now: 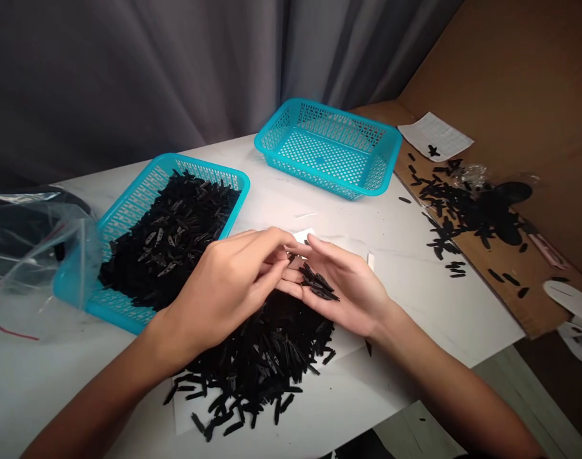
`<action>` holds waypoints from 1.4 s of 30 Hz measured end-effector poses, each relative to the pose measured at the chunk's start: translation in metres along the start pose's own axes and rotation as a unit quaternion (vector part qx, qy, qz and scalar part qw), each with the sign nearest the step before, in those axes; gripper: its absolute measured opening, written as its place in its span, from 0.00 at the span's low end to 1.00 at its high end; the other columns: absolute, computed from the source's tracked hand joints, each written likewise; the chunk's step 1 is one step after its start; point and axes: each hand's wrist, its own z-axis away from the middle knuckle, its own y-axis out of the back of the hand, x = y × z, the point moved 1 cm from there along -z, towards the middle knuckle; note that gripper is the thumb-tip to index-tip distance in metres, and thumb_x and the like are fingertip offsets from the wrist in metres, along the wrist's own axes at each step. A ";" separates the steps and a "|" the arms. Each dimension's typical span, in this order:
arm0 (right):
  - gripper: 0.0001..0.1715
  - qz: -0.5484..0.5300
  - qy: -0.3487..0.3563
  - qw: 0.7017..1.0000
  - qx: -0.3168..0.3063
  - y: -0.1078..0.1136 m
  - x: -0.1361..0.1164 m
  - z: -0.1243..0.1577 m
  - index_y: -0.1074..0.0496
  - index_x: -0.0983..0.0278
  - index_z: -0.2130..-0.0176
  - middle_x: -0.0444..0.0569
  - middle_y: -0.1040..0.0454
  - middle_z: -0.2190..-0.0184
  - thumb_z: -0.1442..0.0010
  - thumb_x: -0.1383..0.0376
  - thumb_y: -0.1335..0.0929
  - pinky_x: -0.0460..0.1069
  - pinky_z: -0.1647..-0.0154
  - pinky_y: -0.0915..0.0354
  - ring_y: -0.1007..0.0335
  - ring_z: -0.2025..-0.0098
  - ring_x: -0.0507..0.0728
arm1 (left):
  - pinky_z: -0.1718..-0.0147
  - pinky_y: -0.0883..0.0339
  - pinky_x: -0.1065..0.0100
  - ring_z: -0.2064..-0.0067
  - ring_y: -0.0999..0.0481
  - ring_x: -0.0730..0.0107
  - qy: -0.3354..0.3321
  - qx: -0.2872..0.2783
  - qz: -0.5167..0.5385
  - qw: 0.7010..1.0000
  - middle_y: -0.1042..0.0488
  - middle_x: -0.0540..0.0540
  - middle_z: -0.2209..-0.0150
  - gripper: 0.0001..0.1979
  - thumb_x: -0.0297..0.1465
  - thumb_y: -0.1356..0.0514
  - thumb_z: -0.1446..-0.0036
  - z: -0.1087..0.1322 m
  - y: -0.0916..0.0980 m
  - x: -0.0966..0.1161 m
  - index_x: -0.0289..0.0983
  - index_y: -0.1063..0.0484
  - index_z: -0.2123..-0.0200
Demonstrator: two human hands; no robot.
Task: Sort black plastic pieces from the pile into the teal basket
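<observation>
My left hand (233, 280) is closed, its thumb and fingertips pinching a slim black piece (291, 259). My right hand (352, 287) is cupped palm up and bears several slim black pieces (319, 284). The fingertips of both hands meet above a heap of the same black pieces (262, 363), which lies on white paper (352, 341) and is partly hidden by my hands. To the left, a blue basket (113, 197) is filled with such black pieces (180, 223); some of them show small holes.
Another blue basket (326, 156) stands at the back of the white table (415, 319). At right, black pieces (448, 197) lie scattered on cardboard (510, 299), near a white paper sheet (434, 136). A clear plastic bag (37, 261) lies at left; a grey curtain (128, 76) hangs behind.
</observation>
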 end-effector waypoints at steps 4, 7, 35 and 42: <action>0.12 -0.002 0.005 0.998 0.066 -0.001 0.000 0.002 0.19 0.62 0.57 0.52 0.17 0.57 0.32 0.61 0.32 0.55 0.49 0.22 0.19 0.56 0.58 | 0.61 0.27 0.72 0.63 0.19 0.71 0.032 0.025 0.012 0.999 0.19 0.51 0.62 0.09 0.23 0.36 0.36 -0.002 -0.002 0.001 0.39 0.26 0.54; 0.18 0.000 -0.010 0.999 0.042 -0.005 0.000 0.003 0.20 0.62 0.56 0.53 0.18 0.58 0.30 0.53 0.34 0.55 0.51 0.23 0.19 0.54 0.60 | 0.57 0.27 0.64 0.59 0.20 0.64 -0.002 -0.002 -0.018 1.000 0.18 0.48 0.60 0.09 0.28 0.34 0.36 0.000 -0.011 -0.001 0.38 0.24 0.52; 0.10 0.212 0.232 0.935 0.165 0.009 0.003 0.001 0.22 0.63 0.66 0.37 0.39 0.79 0.38 0.59 0.24 0.46 0.80 0.54 0.51 0.79 0.46 | 0.55 0.28 0.68 0.62 0.18 0.71 -0.011 0.125 -0.023 0.992 0.15 0.47 0.63 0.03 0.22 0.33 0.39 -0.004 -0.001 0.003 0.34 0.19 0.62; 0.03 0.295 0.311 0.880 0.204 0.001 -0.002 0.008 0.21 0.62 0.65 0.37 0.33 0.79 0.37 0.65 0.25 0.46 0.76 0.46 0.43 0.78 0.47 | 0.57 0.27 0.68 0.61 0.18 0.70 -0.006 0.136 -0.022 0.990 0.15 0.47 0.62 0.03 0.24 0.31 0.40 0.000 0.004 0.005 0.35 0.19 0.62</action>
